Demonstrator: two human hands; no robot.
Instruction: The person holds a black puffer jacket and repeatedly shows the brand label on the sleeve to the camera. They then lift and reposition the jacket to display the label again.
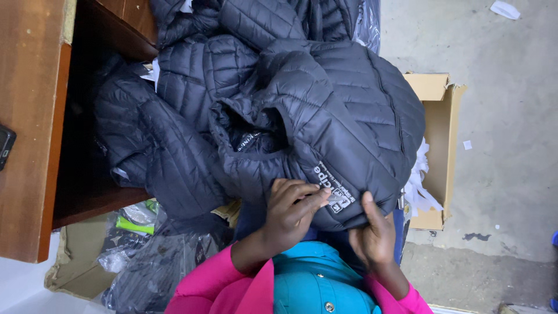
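A wooden table [29, 134] fills the left edge, with a dark phone [4, 146] lying at its border. Below it, clear plastic bags [131, 247] lie crumpled on the floor, something green showing among them. Beside the table a heap of jackets [174, 116], all black and quilted, spreads from the shadow under the table toward the middle. On top of the heap, in front of the person, lies one jacket [349, 110] with white printing near its hem. The left hand [290, 209] rests on that hem, its fingers [311, 195] curled and pinching a small tag [337, 199] at the printing. Just to the right, the right hand [375, 235] grips the hem from beneath, thumb pressed up against the fabric, the rest of its fingers hidden under the jacket. Pink sleeves [215, 279] and a teal shirt [314, 279] show at the bottom. Behind the jacket, an open cardboard box [439, 139] stands on the concrete floor [500, 116], white paper strips [419, 180] spilling at its near side.
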